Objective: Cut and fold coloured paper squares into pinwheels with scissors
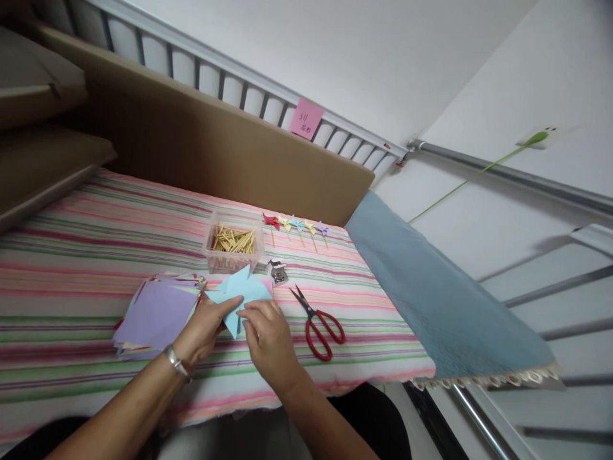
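Observation:
A light blue paper pinwheel is held up over the striped cloth, its points folded outward. My left hand, with a silver bracelet at the wrist, grips its left side, thumb on top. The fingers of my right hand are closed at its lower right edge. Left of my left hand lies a stack of coloured paper sheets, purple on top. Red-handled scissors rest to the right, blades partly open. Beyond the pinwheel are a clear plastic box of wooden sticks and a small container of metal pins.
Several small finished pinwheels on sticks lie in a row at the back. A brown board stands behind the striped cloth, below a railing with a pink note. Cardboard is at left, blue fabric at right.

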Available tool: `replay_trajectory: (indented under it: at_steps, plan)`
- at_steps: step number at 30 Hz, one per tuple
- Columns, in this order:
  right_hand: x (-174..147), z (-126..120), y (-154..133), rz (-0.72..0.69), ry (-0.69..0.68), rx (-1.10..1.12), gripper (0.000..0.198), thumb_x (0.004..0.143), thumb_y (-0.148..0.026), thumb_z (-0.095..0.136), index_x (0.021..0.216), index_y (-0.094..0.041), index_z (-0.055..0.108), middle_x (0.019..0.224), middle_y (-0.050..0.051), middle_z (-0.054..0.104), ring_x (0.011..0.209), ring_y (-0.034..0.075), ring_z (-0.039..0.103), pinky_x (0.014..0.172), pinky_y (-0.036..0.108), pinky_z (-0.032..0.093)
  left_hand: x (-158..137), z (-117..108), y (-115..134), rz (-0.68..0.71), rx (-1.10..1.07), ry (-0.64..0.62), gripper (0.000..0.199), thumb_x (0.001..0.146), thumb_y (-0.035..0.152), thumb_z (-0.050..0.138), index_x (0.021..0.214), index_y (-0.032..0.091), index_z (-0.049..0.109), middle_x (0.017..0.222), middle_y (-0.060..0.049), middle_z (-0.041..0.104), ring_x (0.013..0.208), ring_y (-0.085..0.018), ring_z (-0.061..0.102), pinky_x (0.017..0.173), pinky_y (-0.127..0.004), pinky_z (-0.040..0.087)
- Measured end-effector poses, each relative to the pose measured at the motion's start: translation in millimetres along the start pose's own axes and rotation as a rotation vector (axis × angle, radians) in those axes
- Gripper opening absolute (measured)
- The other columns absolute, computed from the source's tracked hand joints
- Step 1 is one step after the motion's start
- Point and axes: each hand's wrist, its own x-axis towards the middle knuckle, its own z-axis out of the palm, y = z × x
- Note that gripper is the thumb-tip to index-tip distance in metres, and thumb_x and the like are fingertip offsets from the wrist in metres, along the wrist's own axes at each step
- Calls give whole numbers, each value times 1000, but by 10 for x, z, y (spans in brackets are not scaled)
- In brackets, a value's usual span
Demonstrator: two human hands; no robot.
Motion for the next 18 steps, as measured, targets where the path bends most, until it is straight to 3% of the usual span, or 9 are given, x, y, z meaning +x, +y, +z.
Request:
replay_trajectory:
  at_steps: [4, 10, 13, 18]
  plan:
    - [-73, 11, 15, 4, 6, -36, 27, 80, -9, 47, 102, -21, 58, 100, 7, 56, 96, 20, 47, 85, 36, 39, 7, -2, -34, -2, -83, -58, 23, 59, 25, 73, 78, 15, 65, 65, 1, 66, 57, -13, 57, 56, -24, 43]
    - [-78, 38, -41, 2, 0, -28, 11, 82, -16, 49, 84, -20, 60, 82, 4, 58, 83, 19, 50, 76, 34, 39, 11, 18, -108, 62, -117, -74, 23, 61, 25, 72, 80, 13, 65, 75, -3, 68, 67, -16, 59, 67, -28, 45]
    - [-39, 31, -35, 57, 40, 44, 9, 83, -16, 51, 80, -20, 58, 79, 3, 58, 82, 18, 51, 76, 33, 39, 24, 6, -129, 108, -134, -61, 24, 61, 21, 71, 82, 15, 64, 76, -1, 67, 66, -14, 59, 64, -26, 45]
    - [-11, 8, -2, 159, 89, 156, 8, 78, -13, 56, 77, -20, 59, 80, 2, 59, 83, 17, 53, 76, 29, 39, 37, -27, -138, 57, -145, -36, 16, 64, 23, 69, 76, 16, 62, 66, 2, 64, 57, -12, 56, 52, -23, 43]
